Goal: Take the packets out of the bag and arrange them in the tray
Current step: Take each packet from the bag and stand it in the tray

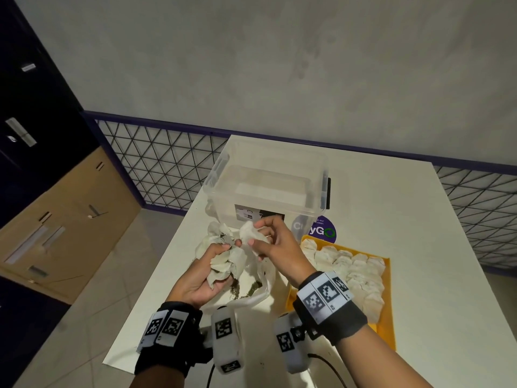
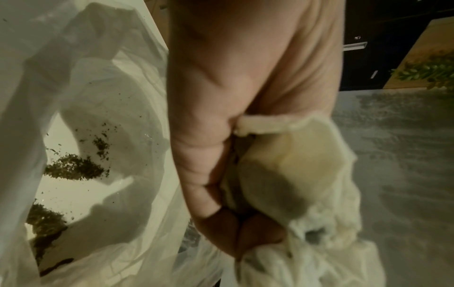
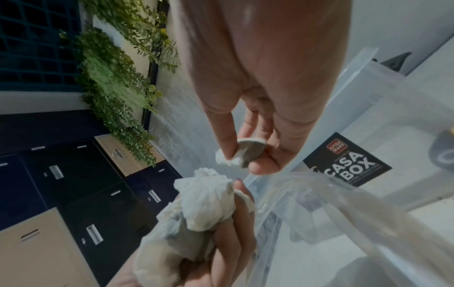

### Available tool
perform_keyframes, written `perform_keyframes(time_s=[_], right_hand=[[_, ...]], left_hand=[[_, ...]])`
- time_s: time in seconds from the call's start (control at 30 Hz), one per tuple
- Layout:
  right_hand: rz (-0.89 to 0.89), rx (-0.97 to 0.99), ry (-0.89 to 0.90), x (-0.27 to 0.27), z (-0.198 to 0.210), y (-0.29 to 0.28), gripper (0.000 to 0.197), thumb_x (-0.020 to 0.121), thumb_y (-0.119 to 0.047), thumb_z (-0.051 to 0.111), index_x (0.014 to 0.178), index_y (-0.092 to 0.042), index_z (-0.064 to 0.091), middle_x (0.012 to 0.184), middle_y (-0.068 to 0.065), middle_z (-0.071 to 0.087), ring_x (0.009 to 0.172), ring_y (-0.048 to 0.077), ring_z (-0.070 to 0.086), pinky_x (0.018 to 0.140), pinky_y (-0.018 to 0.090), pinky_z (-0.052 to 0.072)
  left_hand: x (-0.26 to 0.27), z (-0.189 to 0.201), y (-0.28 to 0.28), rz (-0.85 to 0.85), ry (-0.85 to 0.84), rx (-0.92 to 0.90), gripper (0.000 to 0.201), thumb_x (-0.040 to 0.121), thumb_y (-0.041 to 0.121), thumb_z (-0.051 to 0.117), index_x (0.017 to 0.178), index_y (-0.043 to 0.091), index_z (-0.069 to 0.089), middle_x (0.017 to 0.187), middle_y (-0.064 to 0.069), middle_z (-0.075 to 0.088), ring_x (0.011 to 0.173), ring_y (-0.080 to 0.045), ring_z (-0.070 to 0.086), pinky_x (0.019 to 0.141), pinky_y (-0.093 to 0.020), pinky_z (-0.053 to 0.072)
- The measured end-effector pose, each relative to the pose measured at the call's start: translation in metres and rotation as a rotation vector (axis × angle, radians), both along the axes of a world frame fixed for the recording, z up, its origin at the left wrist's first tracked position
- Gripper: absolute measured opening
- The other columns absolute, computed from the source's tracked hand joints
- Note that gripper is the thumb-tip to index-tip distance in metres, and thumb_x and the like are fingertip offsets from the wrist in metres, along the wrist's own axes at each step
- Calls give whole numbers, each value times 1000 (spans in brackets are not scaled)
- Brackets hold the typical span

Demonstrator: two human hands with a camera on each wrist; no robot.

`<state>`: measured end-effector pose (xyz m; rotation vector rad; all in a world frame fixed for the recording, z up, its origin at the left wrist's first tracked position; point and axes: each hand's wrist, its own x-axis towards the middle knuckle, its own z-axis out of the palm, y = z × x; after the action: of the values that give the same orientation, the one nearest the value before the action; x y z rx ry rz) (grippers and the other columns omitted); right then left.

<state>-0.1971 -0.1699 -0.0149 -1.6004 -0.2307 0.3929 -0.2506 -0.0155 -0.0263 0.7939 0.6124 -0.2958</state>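
**Packets, bag and tray on desk**

Centre-left of the head view: left hand [image 1: 200, 278], fingers curled round a bunch of packets [image 1: 228, 261], above the clear bag [image 1: 258, 287] lying on the desk [image 1: 419, 275]. Centre: right hand [image 1: 275, 239], fingers pinching a single packet [image 1: 250, 232]. Behind: clear storage box [image 1: 268, 186]. Right: yellow tray [image 1: 387, 317], with rows of arranged packets [image 1: 355, 273].

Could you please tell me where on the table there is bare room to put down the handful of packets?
Bare table lies right of the clear box, beyond the yellow tray. The tray is packed with packets. The plastic bag crowds the spot below both hands.
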Motion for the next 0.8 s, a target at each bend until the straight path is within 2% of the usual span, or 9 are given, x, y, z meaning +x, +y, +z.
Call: perform_keyframes(time_s=[0.1,0.2,0.3,0.4,0.5,0.57,0.63,0.7,0.8], right_hand=[[59,-38,-9,1,4,1,26,80,4,63,99,-12,55,90,0,47,74,8,48,59,18,49],[110,-35,9,-1,7,3,30,80,6,63,105,-8,58,95,0,50,77,5,50,69,20,51],[123,-46,1,-3,5,6,23,85,0,59,107,-9,60,102,2,54,81,7,53,76,21,52],[108,-64,-16,-4,4,12,25,89,-9,58,113,-16,55,92,2,49,78,12,52,74,27,51],[166,-198,-116,-1,5,18,39,87,-12,61,124,-21,51,95,-4,48,84,13,50,83,35,49],[202,-267,-149,2,7,22,33,87,-10,60,119,-16,56,102,-4,53,87,12,52,83,34,48],[181,-274,-147,6,10,23,21,84,-7,61,104,-14,61,95,-2,58,78,14,54,77,32,46],[128,-303,-175,9,11,21,16,81,-6,64,89,-19,58,87,-1,58,74,13,52,73,30,42],[126,-374,-212,13,11,14,10,79,-13,68,87,-18,64,85,-3,60,78,14,52,74,29,40]], left_hand=[[0,-2,3,35,-5,-6,25,69,14,63,93,9,62,78,-9,71,62,-17,69,51,-23,53],[0,-1,4,11,-25,7,34,68,13,66,101,9,60,84,-11,71,65,-19,69,53,-24,53],[-1,-1,7,8,-44,6,39,64,9,71,102,10,61,87,-12,71,68,-19,69,55,-24,53],[-2,-1,7,12,-56,27,27,76,12,62,103,8,60,79,-11,70,59,-18,67,49,-22,52],[-3,3,6,-17,-78,69,11,91,9,50,99,7,58,64,-7,67,45,-13,61,37,-17,45],[-2,4,6,-21,-88,89,10,92,7,49,98,6,58,62,-7,66,45,-13,61,38,-17,45],[-2,3,10,-1,-82,104,10,91,7,51,97,5,59,64,-8,66,47,-14,62,39,-18,47],[-2,2,14,18,-73,119,13,90,9,53,96,4,63,72,-10,67,52,-15,64,43,-19,50],[-1,3,17,9,-98,148,28,90,10,52,75,12,76,75,-6,70,56,-13,64,46,-20,52]])
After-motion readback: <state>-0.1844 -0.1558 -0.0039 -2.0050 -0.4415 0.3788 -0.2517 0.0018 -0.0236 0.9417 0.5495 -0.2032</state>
